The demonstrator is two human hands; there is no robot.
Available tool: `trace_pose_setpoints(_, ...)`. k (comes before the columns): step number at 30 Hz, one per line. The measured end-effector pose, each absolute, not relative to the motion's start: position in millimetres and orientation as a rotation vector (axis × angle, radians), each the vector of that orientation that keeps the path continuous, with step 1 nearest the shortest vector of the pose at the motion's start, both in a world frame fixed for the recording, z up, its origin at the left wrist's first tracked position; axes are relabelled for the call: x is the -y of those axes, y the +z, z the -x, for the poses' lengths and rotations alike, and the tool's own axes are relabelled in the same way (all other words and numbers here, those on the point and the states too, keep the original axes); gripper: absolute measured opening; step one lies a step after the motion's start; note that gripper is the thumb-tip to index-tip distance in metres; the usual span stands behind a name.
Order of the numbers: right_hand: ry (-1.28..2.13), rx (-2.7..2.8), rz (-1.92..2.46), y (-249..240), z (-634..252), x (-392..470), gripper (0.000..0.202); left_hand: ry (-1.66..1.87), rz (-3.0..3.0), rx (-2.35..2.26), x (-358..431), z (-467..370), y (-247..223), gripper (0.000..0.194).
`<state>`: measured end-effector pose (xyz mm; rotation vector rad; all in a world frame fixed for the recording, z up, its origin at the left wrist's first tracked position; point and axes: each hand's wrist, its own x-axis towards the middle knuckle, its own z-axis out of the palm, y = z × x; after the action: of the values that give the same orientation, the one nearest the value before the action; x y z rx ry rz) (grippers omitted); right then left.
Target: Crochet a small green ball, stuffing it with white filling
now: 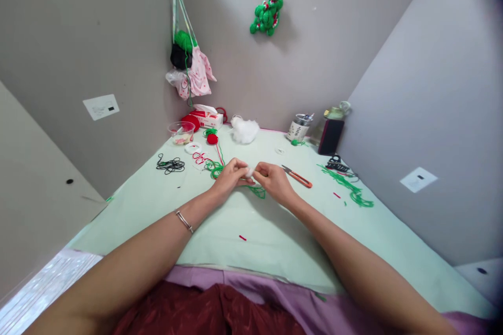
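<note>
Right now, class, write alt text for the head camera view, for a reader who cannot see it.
Two bare hands, left and right, hold a white fluffy tuft between their fingers over a pale green tablecloth. Around them lie green yarn, orange-handled snips and a larger white fluff pile.

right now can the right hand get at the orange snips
Probably yes: the snips lie on the cloth just beside the right hand, with nothing seen on top of them. That hand's fingers are busy with white fluff, though.
</note>
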<state>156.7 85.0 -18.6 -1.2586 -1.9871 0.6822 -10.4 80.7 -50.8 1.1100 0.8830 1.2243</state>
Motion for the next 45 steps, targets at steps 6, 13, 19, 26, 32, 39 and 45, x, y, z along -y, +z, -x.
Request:
trace_pose_setpoints(6,0.804,1.964,1.25,-15,-165,-94,0.026,1.261,-1.137,-0.853,-77,6,-48,0.018)
trace_pose_setpoints(13,0.738,2.031,1.249,-9,-153,-71,0.024,1.285,-1.169,-1.004,-83,4,-55,0.025)
trace_pose_setpoints(19,0.747,2.03,1.255,-14,-145,-69,0.02,1.332,-1.168,-1.037,-87,6,-55,0.026)
trace_pose_setpoints(26,0.712,1.967,1.34,-21,-156,-88,0.018,1.307,-1.161,-0.889,-79,6,-49,0.021)
trace_pose_setpoints(32,0.611,2.033,1.318,-17,-155,-81,0.022,1.285,-1.192,-0.92,-82,9,-53,0.021)
trace_pose_setpoints(39,0.542,2.102,1.268,-14,-142,-60,0.016,1.325,-1.228,-1.036,-89,5,-56,0.024)
trace_pose_setpoints(45,0.517,2.042,1.157,-3,-152,-67,0.015,1.34,-1.211,-1.021,-88,7,-56,0.028)
